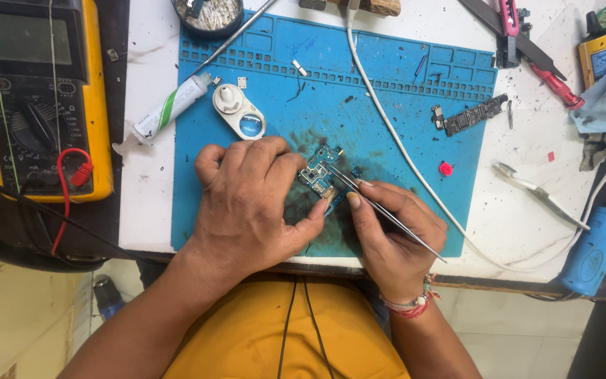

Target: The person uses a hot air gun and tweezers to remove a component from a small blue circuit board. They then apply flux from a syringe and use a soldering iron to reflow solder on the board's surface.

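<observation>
Small blue circuit board [320,175] lies on the blue work mat [401,77], low centre, between the two hands and touching both. Long axis runs diagonally, upper right to lower left. Left hand [247,203] is curled over its left side, fingers closed down on the edge, pinning it; thumb tip sits just below the board. Right hand [391,235] pinches thin metal tweezers [380,210], whose tips land on the board's right edge. Cannot tell if the tips hold anything. Left hand is nearer; the board lies up-left of the right fingers.
</observation>
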